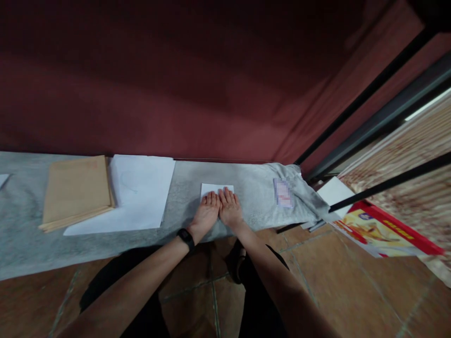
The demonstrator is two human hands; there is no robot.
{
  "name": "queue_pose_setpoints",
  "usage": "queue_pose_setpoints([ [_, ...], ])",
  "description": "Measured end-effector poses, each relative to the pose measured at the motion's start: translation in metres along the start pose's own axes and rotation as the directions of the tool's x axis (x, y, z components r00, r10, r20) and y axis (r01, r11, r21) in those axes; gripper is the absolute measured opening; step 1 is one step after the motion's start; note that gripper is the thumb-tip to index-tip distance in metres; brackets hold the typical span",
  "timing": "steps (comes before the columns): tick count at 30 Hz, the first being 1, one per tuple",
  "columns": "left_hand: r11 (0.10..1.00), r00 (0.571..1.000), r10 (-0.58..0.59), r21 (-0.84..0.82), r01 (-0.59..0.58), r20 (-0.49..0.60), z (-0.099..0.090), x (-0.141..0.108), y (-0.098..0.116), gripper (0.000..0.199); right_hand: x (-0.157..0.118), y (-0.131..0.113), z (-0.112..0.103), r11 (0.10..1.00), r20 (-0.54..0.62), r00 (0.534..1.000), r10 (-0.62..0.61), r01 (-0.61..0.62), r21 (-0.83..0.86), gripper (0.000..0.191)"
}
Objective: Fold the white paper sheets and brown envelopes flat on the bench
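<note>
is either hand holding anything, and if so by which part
Nothing looks gripped: the left hand and right hand lie flat, side by side, over the near part of the small white paper.

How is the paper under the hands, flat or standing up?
Flat: the paper lies on the grey cloth, left hand and right hand resting on it. Whether it's folded, I cannot tell.

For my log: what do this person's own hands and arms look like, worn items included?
The left hand and right hand are ungloved. A black band, resembling a fitness tracker, circles the left wrist; the right wrist is bare. No sleeves show on the forearms.
</note>
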State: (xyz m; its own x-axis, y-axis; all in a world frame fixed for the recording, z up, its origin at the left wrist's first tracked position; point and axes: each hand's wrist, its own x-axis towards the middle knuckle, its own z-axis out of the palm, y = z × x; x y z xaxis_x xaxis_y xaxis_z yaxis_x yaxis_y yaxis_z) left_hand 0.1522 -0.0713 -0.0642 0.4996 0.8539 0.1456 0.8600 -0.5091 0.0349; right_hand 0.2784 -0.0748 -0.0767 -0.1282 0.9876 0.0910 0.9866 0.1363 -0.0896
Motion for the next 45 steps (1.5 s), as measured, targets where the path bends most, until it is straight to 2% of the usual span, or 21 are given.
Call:
queue_pose_setpoints([
  [5, 0.999, 0.999, 0.035, -0.015, -0.035, -0.003, -0.004, 0.000, 0.002, 0.058, 0.000, 0.004, -0.002, 1.000, 0.010, 1.000, -0.027, 0.027, 0.000, 0.053],
  [9, 0.997, 0.998, 0.057, 0.043, -0.057, 0.006, -0.005, -0.001, 0.002, 0.055, -0.001, 0.005, -0.001, 1.000, -0.003, 1.000, 0.009, -0.009, 0.008, 0.052],
  [16, 0.999, 0.999, 0.039, 0.011, -0.039, 0.002, 0.000, -0.001, 0.001, 0.056, -0.002, 0.006, 0.004, 0.999, -0.057, 0.998, 0.026, -0.025, 0.026, 0.052],
  [24, 0.999, 0.999, 0.012, 0.037, -0.014, 0.050, 0.005, 0.004, 0.004, 0.057, -0.001, 0.013, 0.008, 0.999, -0.041, 0.999, 0.022, -0.020, 0.040, 0.052],
  [34, 0.996, 0.997, 0.071, 0.052, -0.073, 0.041, -0.002, 0.000, 0.006, 0.053, 0.000, 0.039, 0.008, 1.000, -0.030, 0.999, 0.011, -0.011, 0.006, 0.053],
  [39, 0.992, 0.996, 0.081, 0.091, -0.084, 0.034, -0.005, 0.000, 0.008, 0.053, 0.001, 0.052, 0.005, 1.000, 0.017, 1.000, 0.008, -0.007, -0.012, 0.054],
  [45, 0.994, 0.996, 0.085, 0.069, -0.088, 0.041, -0.001, 0.000, 0.009, 0.057, 0.005, 0.058, 0.001, 0.995, 0.001, 0.999, 0.042, -0.042, 0.095, 0.052],
])
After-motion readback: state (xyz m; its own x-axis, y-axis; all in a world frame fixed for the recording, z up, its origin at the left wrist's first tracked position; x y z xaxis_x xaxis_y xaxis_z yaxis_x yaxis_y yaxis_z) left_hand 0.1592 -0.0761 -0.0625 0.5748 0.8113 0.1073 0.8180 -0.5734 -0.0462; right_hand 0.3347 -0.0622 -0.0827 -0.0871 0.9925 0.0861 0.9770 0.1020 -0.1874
